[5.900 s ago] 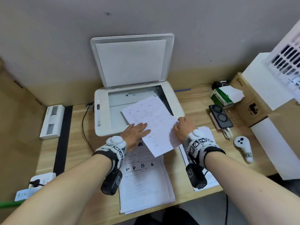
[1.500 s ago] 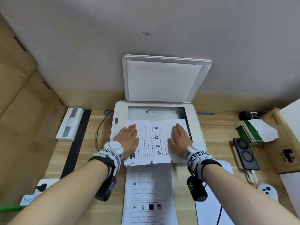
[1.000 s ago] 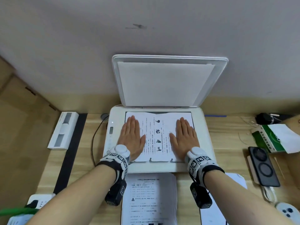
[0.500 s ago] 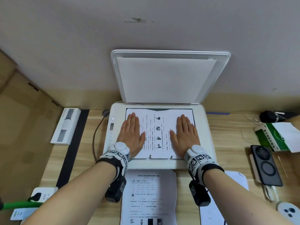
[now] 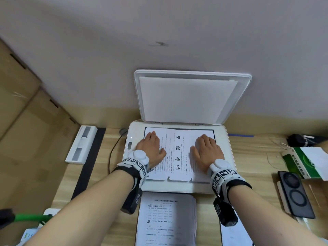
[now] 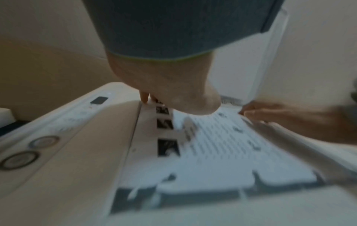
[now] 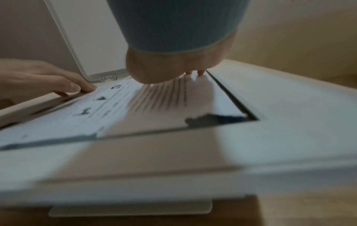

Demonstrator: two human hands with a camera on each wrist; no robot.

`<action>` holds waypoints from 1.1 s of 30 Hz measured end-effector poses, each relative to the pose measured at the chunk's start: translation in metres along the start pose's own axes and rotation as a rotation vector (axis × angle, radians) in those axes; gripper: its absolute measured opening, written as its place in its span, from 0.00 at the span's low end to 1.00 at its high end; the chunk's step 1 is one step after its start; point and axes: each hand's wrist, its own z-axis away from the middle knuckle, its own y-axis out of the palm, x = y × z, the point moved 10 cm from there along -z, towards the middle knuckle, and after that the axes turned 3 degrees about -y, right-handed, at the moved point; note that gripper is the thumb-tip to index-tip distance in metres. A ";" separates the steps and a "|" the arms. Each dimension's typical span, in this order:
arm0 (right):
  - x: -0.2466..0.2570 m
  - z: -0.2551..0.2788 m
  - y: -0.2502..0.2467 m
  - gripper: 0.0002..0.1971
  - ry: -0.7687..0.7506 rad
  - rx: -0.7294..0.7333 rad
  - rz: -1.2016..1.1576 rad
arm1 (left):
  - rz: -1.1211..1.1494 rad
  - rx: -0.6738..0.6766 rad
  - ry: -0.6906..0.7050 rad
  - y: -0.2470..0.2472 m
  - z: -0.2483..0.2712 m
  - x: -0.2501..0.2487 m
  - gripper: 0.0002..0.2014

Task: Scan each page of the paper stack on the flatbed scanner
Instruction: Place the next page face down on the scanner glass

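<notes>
The white flatbed scanner [image 5: 228, 148] stands against the wall with its lid [image 5: 191, 96] raised. A printed page [image 5: 177, 157] lies on its glass. My left hand [image 5: 151, 147] lies flat on the page's left side, and my right hand [image 5: 207, 150] lies flat on its right side; both press it down with straight fingers. The left wrist view shows the page [image 6: 222, 152] under my left hand [image 6: 173, 94], the right wrist view the page [image 7: 115, 107] under my right hand [image 7: 173, 68]. The paper stack [image 5: 166, 219] lies on the desk in front of the scanner.
A white box [image 5: 81, 144] and a black strip lie left of the scanner, a power strip at the lower left. On the right are a black phone [image 5: 294, 194], a green-and-white box [image 5: 305, 160] and a loose sheet [image 5: 234, 235]. Cardboard walls stand to the left.
The page was slid from the scanner's front edge fully onto the glass. Over the last second both hands stay flat on it, shifted a little further up the page.
</notes>
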 end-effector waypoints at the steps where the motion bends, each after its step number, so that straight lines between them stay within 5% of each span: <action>1: 0.001 -0.001 -0.004 0.28 0.003 0.028 0.000 | 0.027 0.005 -0.011 -0.007 -0.002 0.003 0.32; 4: 0.002 -0.009 -0.021 0.25 0.027 0.088 0.009 | 0.098 -0.039 -0.002 -0.039 -0.011 0.009 0.27; 9: 0.017 -0.016 -0.102 0.21 -0.013 -0.125 -0.026 | 0.157 -0.551 0.202 -0.174 -0.005 -0.001 0.20; 12: 0.034 -0.018 -0.147 0.19 -0.064 -0.229 0.000 | 0.255 -0.764 0.203 -0.236 0.003 0.010 0.22; 16: 0.050 -0.013 -0.192 0.19 -0.100 -0.335 0.092 | 0.167 -0.661 0.085 -0.248 -0.002 0.024 0.29; 20: 0.061 0.004 -0.217 0.30 -0.078 -0.437 0.133 | 0.056 -0.650 0.117 -0.240 0.014 0.018 0.32; 23: 0.071 0.011 -0.220 0.38 -0.083 -0.417 0.163 | 0.062 -0.699 0.176 -0.244 0.025 0.016 0.35; 26: 0.076 0.012 -0.219 0.40 -0.084 -0.373 0.192 | 0.058 -0.562 0.094 -0.242 0.017 0.025 0.41; 33: 0.092 0.021 -0.226 0.42 -0.090 -0.361 0.208 | 0.008 -0.530 0.054 -0.237 0.028 0.034 0.38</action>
